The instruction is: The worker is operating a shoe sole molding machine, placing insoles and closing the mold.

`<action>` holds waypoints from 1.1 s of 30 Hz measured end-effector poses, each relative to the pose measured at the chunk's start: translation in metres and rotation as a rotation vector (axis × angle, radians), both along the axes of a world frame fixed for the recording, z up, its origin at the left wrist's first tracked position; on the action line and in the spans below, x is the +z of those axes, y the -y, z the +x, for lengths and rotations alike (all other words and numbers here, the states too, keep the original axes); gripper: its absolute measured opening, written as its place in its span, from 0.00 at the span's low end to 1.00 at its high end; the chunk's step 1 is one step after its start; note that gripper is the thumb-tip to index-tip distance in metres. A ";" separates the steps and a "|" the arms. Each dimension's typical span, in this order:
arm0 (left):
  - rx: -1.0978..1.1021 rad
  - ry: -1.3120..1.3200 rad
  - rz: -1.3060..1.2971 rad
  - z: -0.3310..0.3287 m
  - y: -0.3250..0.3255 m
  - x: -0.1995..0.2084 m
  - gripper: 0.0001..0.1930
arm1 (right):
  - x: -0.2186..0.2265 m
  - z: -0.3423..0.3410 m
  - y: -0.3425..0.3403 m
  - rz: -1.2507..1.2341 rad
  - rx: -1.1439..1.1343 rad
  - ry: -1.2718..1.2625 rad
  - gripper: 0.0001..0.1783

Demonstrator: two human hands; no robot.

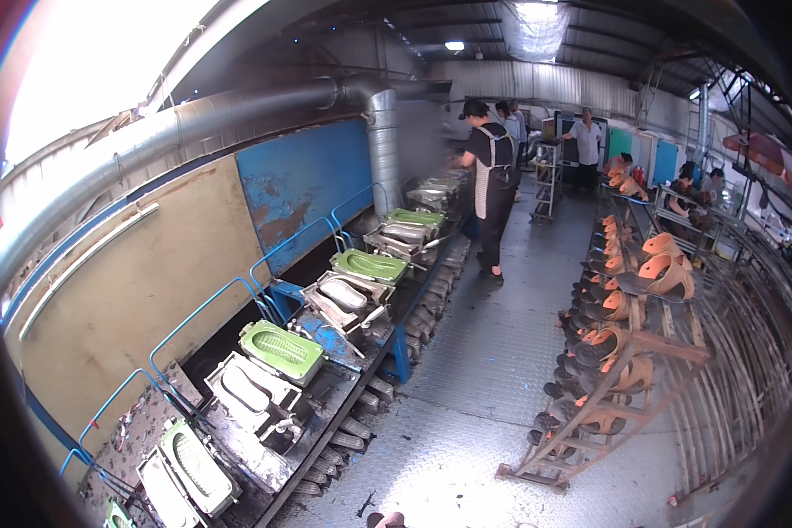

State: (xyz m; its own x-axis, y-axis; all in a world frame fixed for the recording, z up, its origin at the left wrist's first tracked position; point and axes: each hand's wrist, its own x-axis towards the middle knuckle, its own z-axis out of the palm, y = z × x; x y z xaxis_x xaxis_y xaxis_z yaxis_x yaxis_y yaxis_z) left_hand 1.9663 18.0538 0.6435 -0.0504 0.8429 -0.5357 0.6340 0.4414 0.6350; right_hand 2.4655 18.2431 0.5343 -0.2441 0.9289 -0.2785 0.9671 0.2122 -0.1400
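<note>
Open shoe-sole moulds (277, 352) line the long counter (326, 440) at lower left, nearest the wearer.

Neither of the wearer's hands is in view, so their state cannot be told; this looks like a pause or a walk along the line. Green-lined moulds alternate with bare metal ones. Racks of orange lasts (642, 299) stand across the plated floor (493, 370). Judging by this, any next move calls for stepping in beside the nearest mould.
</note>
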 end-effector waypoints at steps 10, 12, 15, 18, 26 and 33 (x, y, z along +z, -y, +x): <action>0.123 0.075 -0.075 -0.032 -0.049 -0.045 0.17 | -0.021 -0.029 -0.087 0.055 0.086 0.044 0.15; -0.022 -0.069 -0.006 -0.037 -0.066 -0.041 0.18 | -0.027 -0.029 -0.103 0.076 0.102 0.069 0.15; -0.177 -0.202 0.326 -0.052 -0.092 -0.049 0.17 | -0.040 -0.031 -0.119 0.097 0.126 0.096 0.14; 0.069 -0.025 0.041 -0.059 -0.133 -0.030 0.15 | -0.060 -0.028 -0.131 0.121 0.164 0.132 0.14; 0.149 0.059 0.050 -0.094 -0.218 -0.075 0.11 | -0.083 -0.040 -0.176 0.113 0.212 0.168 0.13; -0.131 -0.210 0.213 -0.127 -0.259 -0.132 0.14 | -0.059 -0.074 -0.236 -0.010 0.172 0.115 0.15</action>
